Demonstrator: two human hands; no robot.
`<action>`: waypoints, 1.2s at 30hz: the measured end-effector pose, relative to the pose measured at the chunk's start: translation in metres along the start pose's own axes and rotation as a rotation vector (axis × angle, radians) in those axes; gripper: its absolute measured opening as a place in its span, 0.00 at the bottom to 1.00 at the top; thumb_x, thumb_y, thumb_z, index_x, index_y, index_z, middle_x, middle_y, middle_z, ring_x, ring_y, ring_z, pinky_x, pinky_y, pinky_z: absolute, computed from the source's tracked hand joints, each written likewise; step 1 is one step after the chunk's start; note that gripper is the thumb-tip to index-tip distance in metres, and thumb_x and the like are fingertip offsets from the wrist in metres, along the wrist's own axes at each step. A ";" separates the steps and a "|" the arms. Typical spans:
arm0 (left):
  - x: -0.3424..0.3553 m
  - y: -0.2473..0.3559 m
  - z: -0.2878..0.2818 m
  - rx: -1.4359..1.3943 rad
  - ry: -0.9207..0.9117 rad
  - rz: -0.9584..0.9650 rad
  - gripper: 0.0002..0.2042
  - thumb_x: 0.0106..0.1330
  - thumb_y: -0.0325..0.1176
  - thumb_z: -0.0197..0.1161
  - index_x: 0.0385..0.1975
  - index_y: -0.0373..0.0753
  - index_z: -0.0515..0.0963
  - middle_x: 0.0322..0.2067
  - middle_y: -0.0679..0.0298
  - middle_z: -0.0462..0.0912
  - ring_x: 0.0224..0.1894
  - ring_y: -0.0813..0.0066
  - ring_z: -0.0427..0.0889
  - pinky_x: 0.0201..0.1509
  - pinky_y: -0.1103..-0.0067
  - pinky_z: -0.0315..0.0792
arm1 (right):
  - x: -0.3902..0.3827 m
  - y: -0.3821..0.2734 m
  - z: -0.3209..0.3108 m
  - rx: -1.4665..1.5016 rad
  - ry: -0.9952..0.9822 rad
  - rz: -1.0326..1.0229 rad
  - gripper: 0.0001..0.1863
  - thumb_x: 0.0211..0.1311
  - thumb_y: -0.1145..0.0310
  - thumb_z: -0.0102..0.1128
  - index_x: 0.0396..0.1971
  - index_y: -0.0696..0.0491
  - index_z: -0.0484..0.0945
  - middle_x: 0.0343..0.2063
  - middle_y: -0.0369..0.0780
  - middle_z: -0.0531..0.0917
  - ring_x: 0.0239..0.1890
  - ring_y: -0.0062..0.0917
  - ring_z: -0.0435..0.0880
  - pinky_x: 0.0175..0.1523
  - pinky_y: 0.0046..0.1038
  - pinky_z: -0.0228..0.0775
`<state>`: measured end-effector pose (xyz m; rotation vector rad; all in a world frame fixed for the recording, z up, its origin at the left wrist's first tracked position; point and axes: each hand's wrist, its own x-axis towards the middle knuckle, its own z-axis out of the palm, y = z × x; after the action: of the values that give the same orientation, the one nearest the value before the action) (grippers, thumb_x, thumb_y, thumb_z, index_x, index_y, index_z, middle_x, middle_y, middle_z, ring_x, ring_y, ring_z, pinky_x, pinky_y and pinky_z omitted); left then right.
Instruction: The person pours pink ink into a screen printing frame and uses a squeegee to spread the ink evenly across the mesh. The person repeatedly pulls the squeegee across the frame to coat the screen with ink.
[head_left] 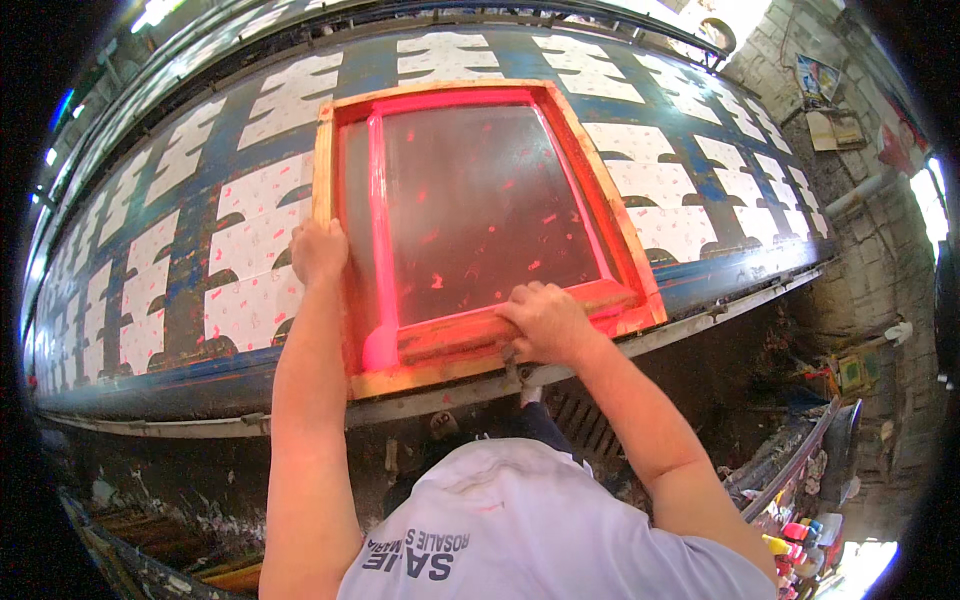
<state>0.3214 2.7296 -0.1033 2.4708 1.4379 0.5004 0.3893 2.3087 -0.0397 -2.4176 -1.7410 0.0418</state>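
A wooden screen-printing frame [590, 150], stained red and pink, lies on the long print table in front of me. Its dark mesh [480, 210] carries small pink motifs, with bright pink ink [378, 220] along the left side. My left hand [320, 250] is closed round the frame's left rail. Along the near end inside the frame lies a squeegee [450, 335] with a red-stained wooden bar. My right hand [545, 322] is closed over the middle of this squeegee, its fingers curled on the bar. The squeegee's blade edge is hidden.
Rows of white cut fabric pieces [255, 250] with pink prints lie on the blue table [190, 265] on both sides. A metal rail [200, 428] runs along its near edge. Ink bottles [800, 535] stand at the lower right, near a brick wall [880, 270].
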 end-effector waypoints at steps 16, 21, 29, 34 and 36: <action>-0.004 0.032 0.000 0.340 -0.001 -0.170 0.33 0.78 0.65 0.63 0.54 0.34 0.89 0.53 0.41 0.92 0.57 0.39 0.92 0.62 0.49 0.85 | -0.082 0.129 -0.009 0.362 0.324 -0.012 0.20 0.64 0.60 0.79 0.52 0.53 0.90 0.62 0.47 0.86 0.68 0.46 0.83 0.74 0.48 0.74; -0.001 0.031 0.002 0.430 0.018 -0.166 0.33 0.78 0.65 0.63 0.52 0.34 0.89 0.52 0.44 0.92 0.56 0.40 0.92 0.61 0.49 0.84 | -0.083 0.221 -0.012 0.115 0.477 0.412 0.35 0.58 0.69 0.83 0.67 0.57 0.82 0.65 0.55 0.84 0.70 0.54 0.79 0.76 0.50 0.72; 0.008 0.013 0.006 0.216 -0.002 -0.140 0.30 0.70 0.60 0.75 0.48 0.32 0.88 0.51 0.42 0.90 0.55 0.38 0.90 0.61 0.50 0.82 | -0.059 0.259 0.009 0.312 0.302 0.685 0.43 0.57 0.73 0.83 0.75 0.58 0.76 0.61 0.54 0.85 0.65 0.53 0.84 0.73 0.49 0.75; 0.007 -0.003 0.011 0.127 0.041 -0.043 0.30 0.61 0.51 0.83 0.50 0.31 0.85 0.51 0.42 0.89 0.55 0.38 0.89 0.61 0.51 0.82 | -0.050 0.261 0.008 0.290 0.298 0.697 0.39 0.55 0.76 0.77 0.71 0.53 0.80 0.57 0.51 0.86 0.62 0.52 0.84 0.70 0.50 0.77; 0.009 -0.010 0.015 0.111 0.011 -0.062 0.29 0.61 0.49 0.83 0.50 0.30 0.85 0.51 0.41 0.88 0.55 0.38 0.88 0.61 0.51 0.81 | -0.048 0.261 0.006 0.310 0.361 0.658 0.36 0.53 0.79 0.76 0.67 0.53 0.84 0.53 0.50 0.88 0.59 0.51 0.86 0.67 0.47 0.79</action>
<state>0.3237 2.7422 -0.1193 2.5021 1.5818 0.4329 0.6181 2.1834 -0.0873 -2.4482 -0.6917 -0.0414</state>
